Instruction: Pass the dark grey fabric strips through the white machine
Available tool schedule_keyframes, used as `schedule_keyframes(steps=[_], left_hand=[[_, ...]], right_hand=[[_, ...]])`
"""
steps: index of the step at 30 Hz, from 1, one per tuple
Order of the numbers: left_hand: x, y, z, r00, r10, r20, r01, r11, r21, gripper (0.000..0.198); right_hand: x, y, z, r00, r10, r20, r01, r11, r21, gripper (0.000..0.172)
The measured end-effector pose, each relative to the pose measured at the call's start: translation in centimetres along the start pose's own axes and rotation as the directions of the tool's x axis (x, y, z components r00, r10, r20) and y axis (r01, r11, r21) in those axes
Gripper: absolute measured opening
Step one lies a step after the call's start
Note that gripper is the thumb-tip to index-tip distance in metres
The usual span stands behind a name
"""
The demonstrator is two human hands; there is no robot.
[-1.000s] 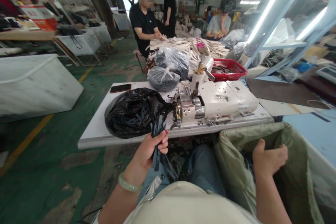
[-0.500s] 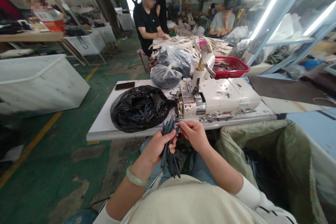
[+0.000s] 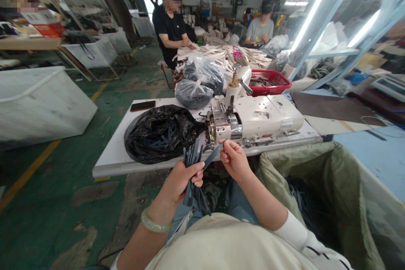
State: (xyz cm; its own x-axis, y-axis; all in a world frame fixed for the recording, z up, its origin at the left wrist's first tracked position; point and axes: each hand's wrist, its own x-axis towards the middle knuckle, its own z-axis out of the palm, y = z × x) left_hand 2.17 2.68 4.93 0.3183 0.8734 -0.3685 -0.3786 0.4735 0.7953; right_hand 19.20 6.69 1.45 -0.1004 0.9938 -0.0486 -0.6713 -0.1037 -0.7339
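My left hand [image 3: 185, 177] is closed round a bundle of dark blue-grey strips [image 3: 192, 160], whose ends stick out above and below the fist. Between thumb and fingers, my right hand [image 3: 233, 158] pinches the upper end of a single strip [image 3: 213, 156] that slants down to the left hand. Both hands are in front of the table's near edge. Just beyond them stands a cream machine [image 3: 259, 116] with a metal head. To its left lies a black plastic bag [image 3: 158, 135] with similar strips inside.
Behind the machine are clear bags [image 3: 194, 93], a red basket [image 3: 272, 82] and a heap of pale strips [image 3: 218, 52]. A phone [image 3: 143, 106] lies at the table's back left. A green sack [image 3: 341, 168] stands at right. Two people [image 3: 171, 25] [image 3: 261, 27] sit beyond.
My right hand has moved away from the bundle, drawing one strip's end out to the right. My left hand with the bundle is slightly further left, and the whole view has shifted a little.
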Motion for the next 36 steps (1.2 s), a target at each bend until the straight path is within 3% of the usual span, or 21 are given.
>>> schedule_keyframes(steps=[6, 10, 16, 23, 28, 36], left_hand=[[0.2, 0.1, 0.1, 0.999, 0.004, -0.043, -0.004, 1.000, 0.005, 0.034], [0.3, 0.4, 0.0, 0.997, -0.082, -0.001, 0.082, 0.995, -0.055, 0.027], [0.7, -0.1, -0.2, 0.974, -0.204, 0.095, 0.206, 0.979, -0.011, 0.025], [1.0, -0.4, -0.1, 0.999, -0.044, 0.012, 0.043, 0.998, 0.049, 0.032], [0.9, -0.3, 0.0, 1.000, -0.027, 0.011, 0.027, 0.999, 0.033, 0.019], [0.9, -0.2, -0.1, 1.000, -0.021, -0.013, 0.022, 0.999, 0.038, 0.021]], right_hand=[[-0.2, 0.8, 0.3, 0.993, 0.115, 0.038, -0.116, 0.993, 0.027, 0.018], [0.3, 0.7, -0.4, 0.994, 0.093, 0.053, -0.094, 0.995, 0.021, 0.020], [0.3, 0.1, -0.4, 0.984, 0.110, 0.139, -0.115, 0.993, 0.029, 0.021], [0.0, 0.7, 0.0, 0.977, 0.093, 0.190, -0.096, 0.995, 0.010, 0.027], [0.4, 1.2, -0.5, 0.980, 0.087, 0.178, -0.094, 0.995, 0.033, 0.024], [0.5, 1.1, -0.4, 0.982, 0.091, 0.167, -0.098, 0.995, 0.029, 0.025]])
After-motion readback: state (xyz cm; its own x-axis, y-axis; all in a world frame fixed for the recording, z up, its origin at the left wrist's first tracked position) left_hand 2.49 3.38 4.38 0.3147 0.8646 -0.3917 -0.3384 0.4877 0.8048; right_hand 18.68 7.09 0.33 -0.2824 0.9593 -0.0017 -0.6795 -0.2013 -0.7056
